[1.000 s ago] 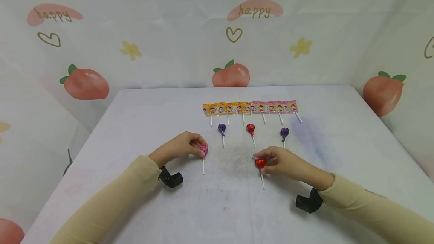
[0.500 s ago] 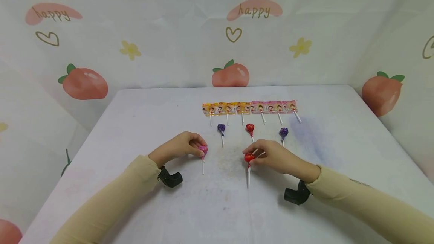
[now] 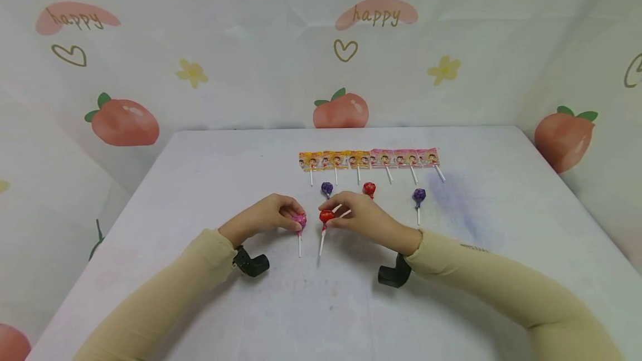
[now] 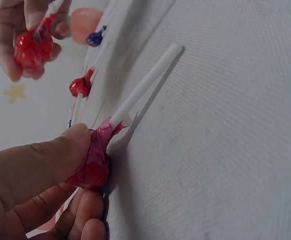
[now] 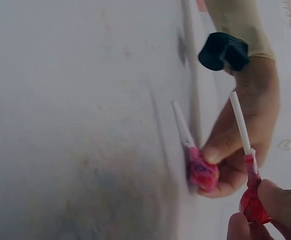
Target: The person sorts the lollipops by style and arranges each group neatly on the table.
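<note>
My left hand [image 3: 271, 216] pinches a pink-wrapped lollipop [image 3: 300, 220] by its head, low at the table, with the white stick pointing toward me. In the left wrist view its stick tip [image 4: 174, 49] comes down at the table surface. My right hand [image 3: 358, 213] holds a red lollipop [image 3: 326, 216] between thumb and fingers, just right of the pink one. In the right wrist view the red lollipop [image 5: 254, 206] appears apart from the pink lollipop [image 5: 203, 172]. Behind the right hand lie a purple lollipop [image 3: 327, 188] and another red lollipop [image 3: 369, 189], both partly hidden by it.
A second purple lollipop [image 3: 419, 196] lies farther right. Along the back runs a row of flat-wrapped lollipops, yellow packets [image 3: 335, 159] on the left and pink packets [image 3: 407, 158] on the right. The white table [image 3: 241, 160] meets a printed backdrop [image 3: 271, 60].
My right hand has moved left with the red lollipop, from in front of the right purple lollipop to close beside the pink one. The left hand has stayed in place.
</note>
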`<state>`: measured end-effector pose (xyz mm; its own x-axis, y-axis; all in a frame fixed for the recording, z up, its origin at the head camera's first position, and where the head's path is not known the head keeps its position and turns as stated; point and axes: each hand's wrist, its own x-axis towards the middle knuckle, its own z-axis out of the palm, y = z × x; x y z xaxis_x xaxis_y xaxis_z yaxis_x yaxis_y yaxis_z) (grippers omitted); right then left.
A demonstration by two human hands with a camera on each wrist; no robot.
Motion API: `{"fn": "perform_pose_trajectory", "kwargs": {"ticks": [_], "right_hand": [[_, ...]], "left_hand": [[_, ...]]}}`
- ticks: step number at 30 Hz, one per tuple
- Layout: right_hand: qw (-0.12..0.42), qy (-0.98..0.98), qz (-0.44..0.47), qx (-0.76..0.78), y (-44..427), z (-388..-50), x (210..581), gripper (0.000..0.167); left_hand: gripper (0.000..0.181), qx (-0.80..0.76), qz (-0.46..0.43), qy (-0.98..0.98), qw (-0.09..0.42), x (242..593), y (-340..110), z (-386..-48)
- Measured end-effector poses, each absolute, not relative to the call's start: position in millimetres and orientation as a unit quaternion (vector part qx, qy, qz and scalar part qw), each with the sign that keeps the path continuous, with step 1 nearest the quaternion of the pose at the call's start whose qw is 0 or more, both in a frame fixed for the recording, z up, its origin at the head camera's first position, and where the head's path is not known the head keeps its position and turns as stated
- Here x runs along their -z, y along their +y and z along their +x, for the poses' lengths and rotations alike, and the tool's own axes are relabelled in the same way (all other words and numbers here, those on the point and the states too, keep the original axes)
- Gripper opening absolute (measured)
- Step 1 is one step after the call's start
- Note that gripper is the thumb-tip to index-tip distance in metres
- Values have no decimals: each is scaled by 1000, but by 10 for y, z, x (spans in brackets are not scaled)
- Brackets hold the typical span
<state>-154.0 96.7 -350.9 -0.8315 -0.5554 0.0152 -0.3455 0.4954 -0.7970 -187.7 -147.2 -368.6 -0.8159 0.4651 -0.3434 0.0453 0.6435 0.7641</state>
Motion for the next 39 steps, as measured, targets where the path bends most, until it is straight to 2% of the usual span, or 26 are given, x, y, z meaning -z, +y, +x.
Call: {"fn": "perform_pose_trajectory", "kwargs": {"ticks": [9,39], "right_hand": [[164,865,-213,424,737,-1605,3686,30],[185,865,-216,412,610,-1647,3765,24]], "left_hand": [[29,-398,149,864,270,3673,-1479,-1887],[30,-402,160,860,270,3704,-1488,-1894]]}}
